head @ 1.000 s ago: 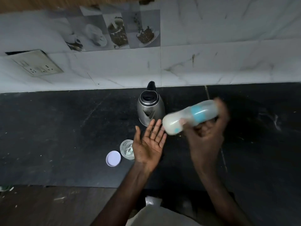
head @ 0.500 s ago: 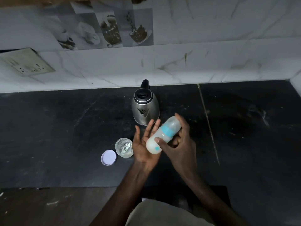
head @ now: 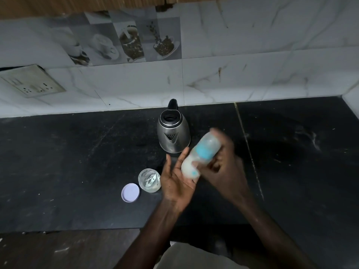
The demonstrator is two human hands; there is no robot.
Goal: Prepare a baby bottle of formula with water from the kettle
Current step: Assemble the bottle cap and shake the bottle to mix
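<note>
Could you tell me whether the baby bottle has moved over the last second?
Yes. The baby bottle, gripped by the right hand, has swung from right of the kettle down toward the person, its base now against the open left hand.

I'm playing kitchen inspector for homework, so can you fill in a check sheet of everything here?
Surface: black stone counter, pale scuffs and specks.
Job's things: milky baby bottle with blue band, tilted, blurred; steel kettle with black handle, upright behind it.
Clutter: small clear jar, open; round lilac lid flat beside it.
Hands: right hand grips the bottle; left hand open, palm by the bottle's base.
Cables: nothing seen.
Surroundings: white marbled wall tiles; socket plate on left wall.
</note>
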